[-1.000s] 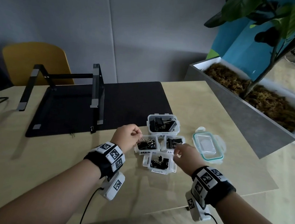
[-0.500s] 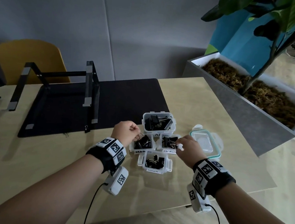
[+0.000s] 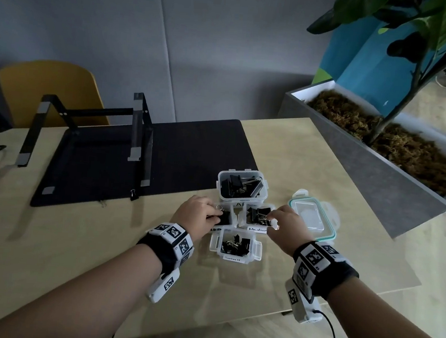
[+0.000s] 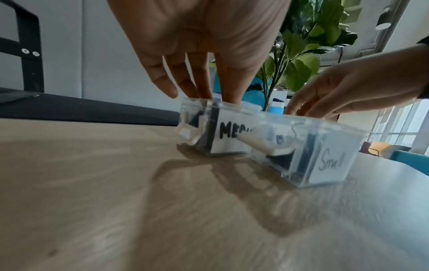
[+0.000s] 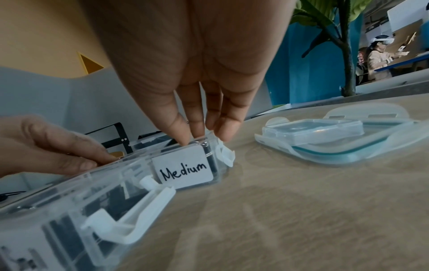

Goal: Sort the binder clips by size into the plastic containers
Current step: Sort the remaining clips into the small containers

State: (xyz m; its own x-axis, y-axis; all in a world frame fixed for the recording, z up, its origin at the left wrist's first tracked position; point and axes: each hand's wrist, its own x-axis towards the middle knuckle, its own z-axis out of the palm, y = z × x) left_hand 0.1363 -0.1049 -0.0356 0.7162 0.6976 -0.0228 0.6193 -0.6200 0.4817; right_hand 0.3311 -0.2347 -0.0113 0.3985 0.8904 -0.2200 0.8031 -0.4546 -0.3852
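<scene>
Left hand [image 3: 197,214] fingers straight, tips dipped into left medium container [image 4: 216,132]; right hand [image 3: 284,224] fingers straight, tips on right Medium container [image 5: 185,165] rim; binder clips [image 3: 234,245] sit in small container [image 3: 235,247], touching both.

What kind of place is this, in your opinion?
Probably an office or shared workspace: a wooden desk with a black desk mat, a laptop stand, and a large indoor planter beside it.

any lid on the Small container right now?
No. In the head view the Small container stands open-topped, its binder clips exposed; loose lids lie right of the containers.
</scene>
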